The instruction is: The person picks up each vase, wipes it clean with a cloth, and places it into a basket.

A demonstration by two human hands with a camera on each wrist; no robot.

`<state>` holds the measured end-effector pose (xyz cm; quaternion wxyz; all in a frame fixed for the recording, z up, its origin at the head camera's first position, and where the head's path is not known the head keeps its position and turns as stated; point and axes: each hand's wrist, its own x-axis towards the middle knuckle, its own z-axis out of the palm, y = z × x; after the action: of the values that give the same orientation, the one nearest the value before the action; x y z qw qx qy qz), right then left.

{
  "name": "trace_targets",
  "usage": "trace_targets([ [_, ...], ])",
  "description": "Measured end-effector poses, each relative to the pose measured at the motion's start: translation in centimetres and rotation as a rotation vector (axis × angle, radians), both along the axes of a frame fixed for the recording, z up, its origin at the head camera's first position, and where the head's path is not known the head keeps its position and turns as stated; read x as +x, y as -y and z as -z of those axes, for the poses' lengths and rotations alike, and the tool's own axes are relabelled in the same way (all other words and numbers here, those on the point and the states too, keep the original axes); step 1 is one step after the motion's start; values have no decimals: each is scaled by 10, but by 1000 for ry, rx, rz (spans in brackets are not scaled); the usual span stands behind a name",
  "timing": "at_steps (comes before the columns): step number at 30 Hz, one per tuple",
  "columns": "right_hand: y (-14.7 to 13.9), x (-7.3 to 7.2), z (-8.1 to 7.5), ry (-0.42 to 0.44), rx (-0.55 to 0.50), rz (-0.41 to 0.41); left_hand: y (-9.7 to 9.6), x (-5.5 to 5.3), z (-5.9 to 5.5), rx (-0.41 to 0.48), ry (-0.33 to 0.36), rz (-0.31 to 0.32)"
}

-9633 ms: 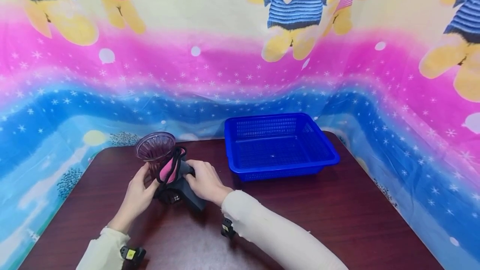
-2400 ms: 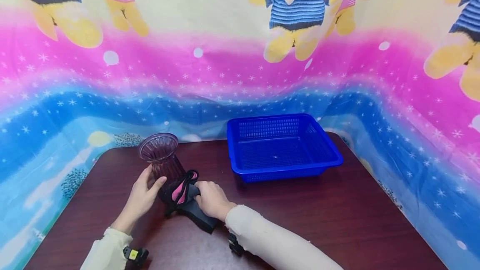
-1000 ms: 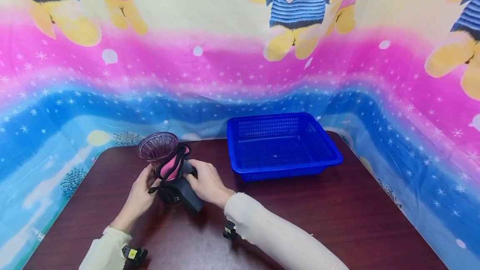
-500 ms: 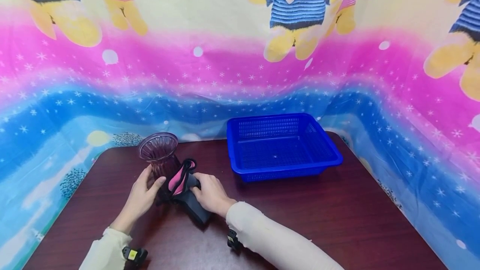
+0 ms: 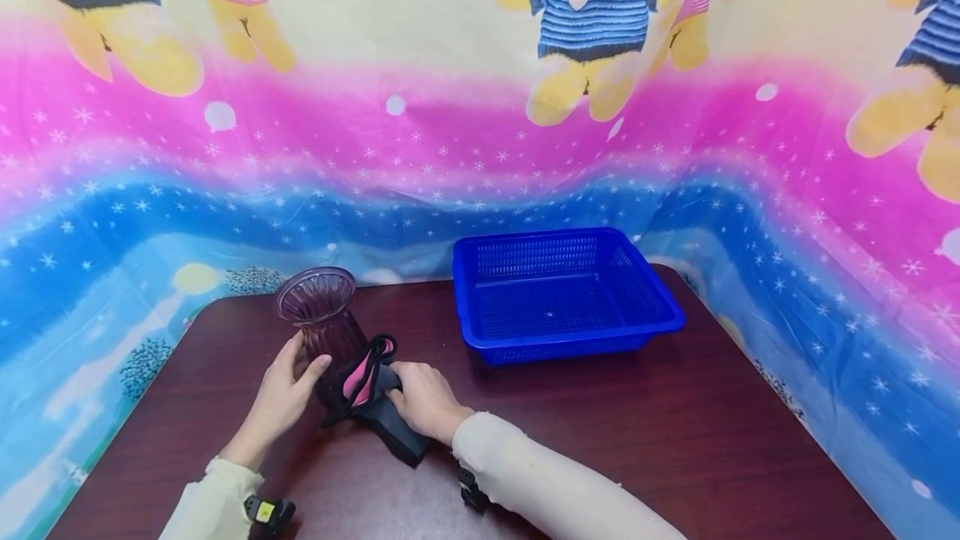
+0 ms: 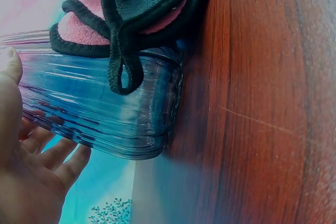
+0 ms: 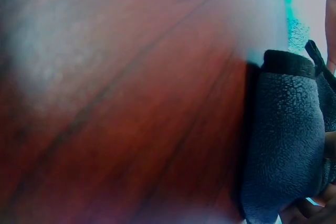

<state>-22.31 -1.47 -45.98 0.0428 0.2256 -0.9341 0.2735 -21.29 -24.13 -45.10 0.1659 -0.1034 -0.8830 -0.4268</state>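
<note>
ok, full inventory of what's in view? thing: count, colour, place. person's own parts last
backdrop: 1, pink, blue and cream print, behind and at the sides
table: 1, dark red-brown, in front of backdrop
basket: 1, blue, on table, far side, right of centre
vase: 1, see-through purple, left part of table
cloth: apparently 1, grey and pink, black edging, at vase's lower right
wrist cameras: 2, black, one per cuff
sleeves: 2, cream
left hand: 1, bare, holding vase
right hand: 1, bare, gripping cloth

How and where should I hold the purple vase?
Probably round the neck of the vase, coming from the left. It narrows there under a wide flared rim, and the left hand grips that side, while the cloth and right hand are at its lower right.
</note>
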Motion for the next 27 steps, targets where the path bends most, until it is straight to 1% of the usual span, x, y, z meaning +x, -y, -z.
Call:
trace_targets([
  [8, 2, 1, 1, -11, -4, -8, 0, 2, -1, -4, 9, -3],
  [13, 2, -1, -3, -16, -46, 8, 0, 3, -3, -6, 18, 0],
  [16, 2, -2, -9, -20, -86, 11, 1, 4, -3, -10, 26, 0],
  [20, 3, -2, -20, -38, -134, -4, 2, 2, -2, -17, 27, -4],
  [23, 3, -3, -28, -47, -157, -15, 2, 1, -1, -26, 7, -6],
  [27, 4, -3, -38, -56, -186, -22, 2, 0, 0, -13, -29, 7],
])
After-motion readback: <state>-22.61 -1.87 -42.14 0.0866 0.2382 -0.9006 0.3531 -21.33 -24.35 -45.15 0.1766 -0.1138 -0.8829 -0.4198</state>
